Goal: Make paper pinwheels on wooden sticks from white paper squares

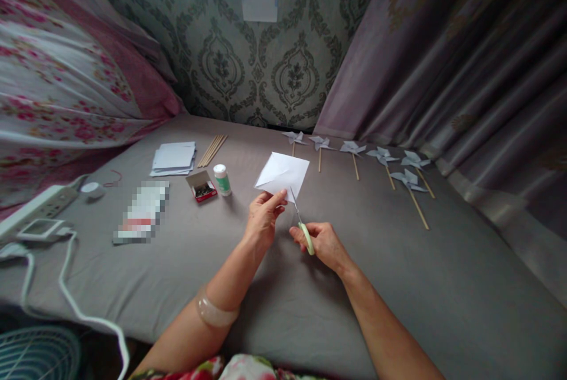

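Observation:
My left hand (264, 214) pinches the near edge of a white square of paper (282, 172), holding it up above the bed. A crease or cut line runs across the paper on its left side. In my right hand (319, 243) is a pair of scissors (305, 237) with pale green handles. Their blades meet the paper's near right edge, just right of my left fingers. Beyond the paper, several finished paper pinwheels (353, 148) on wooden sticks lie in a row toward the right.
Left of my hands are a stack of white paper (173, 158), several wooden sticks (213, 150), an open small box (202, 188) of metal pieces, and a white-green bottle (222, 180). A blurred flat item (142, 213), a power strip (42, 210) and white cables (71, 285) lie farther left.

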The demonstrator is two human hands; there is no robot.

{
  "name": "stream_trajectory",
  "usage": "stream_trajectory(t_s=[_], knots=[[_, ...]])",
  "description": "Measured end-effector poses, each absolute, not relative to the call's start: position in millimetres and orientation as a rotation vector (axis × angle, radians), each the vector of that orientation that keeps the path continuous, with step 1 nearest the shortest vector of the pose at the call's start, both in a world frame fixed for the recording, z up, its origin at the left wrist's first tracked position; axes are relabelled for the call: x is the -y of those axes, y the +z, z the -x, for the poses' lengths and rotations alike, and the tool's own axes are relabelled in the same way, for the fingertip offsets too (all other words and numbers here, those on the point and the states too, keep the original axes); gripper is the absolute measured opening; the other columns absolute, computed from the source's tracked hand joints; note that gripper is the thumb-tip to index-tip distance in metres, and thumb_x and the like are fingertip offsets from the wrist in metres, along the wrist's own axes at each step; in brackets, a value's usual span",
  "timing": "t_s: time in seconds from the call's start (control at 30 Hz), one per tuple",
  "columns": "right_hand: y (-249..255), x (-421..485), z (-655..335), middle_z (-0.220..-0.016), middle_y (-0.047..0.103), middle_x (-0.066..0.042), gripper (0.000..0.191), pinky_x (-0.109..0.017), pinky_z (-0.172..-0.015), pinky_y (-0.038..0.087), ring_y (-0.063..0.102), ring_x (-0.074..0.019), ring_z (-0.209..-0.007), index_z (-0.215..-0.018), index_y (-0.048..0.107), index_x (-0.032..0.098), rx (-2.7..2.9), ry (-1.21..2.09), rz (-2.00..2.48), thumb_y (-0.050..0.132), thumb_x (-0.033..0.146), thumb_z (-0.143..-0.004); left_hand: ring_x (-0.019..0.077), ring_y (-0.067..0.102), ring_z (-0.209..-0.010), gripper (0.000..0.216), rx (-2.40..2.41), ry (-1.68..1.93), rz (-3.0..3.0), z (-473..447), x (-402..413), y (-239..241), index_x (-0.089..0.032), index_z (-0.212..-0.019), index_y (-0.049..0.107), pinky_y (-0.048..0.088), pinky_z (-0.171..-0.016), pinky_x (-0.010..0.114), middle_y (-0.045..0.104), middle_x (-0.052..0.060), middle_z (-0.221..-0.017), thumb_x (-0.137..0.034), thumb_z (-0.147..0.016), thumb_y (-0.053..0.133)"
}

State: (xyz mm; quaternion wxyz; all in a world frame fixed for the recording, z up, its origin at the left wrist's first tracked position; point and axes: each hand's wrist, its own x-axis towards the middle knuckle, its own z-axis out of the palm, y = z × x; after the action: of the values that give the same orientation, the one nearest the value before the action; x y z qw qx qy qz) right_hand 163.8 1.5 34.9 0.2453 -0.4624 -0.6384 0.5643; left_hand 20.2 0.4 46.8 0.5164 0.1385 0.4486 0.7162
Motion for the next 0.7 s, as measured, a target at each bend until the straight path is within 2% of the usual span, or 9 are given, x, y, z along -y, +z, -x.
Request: stream_trajectory(t_s=[0.7], knots=[[30.2,-3.0,-163.4,-0.044,0.046,0.004,0.044,-0.022,-0.044,0.028,0.036,-0.0070,-0.044,-0.050,0.056,0.015,1.720,1.522,1.290,0.070,0.054,-0.063,0.0067,0.050,-0.052,0.035,-1.068,1.701,-0.387,-20.6,-1.7,43.1,-0.014,-0.053,0.053,0.036,-0.053,0.020,0.057,-0.001,-0.053,-0.029,-0.048,0.084]])
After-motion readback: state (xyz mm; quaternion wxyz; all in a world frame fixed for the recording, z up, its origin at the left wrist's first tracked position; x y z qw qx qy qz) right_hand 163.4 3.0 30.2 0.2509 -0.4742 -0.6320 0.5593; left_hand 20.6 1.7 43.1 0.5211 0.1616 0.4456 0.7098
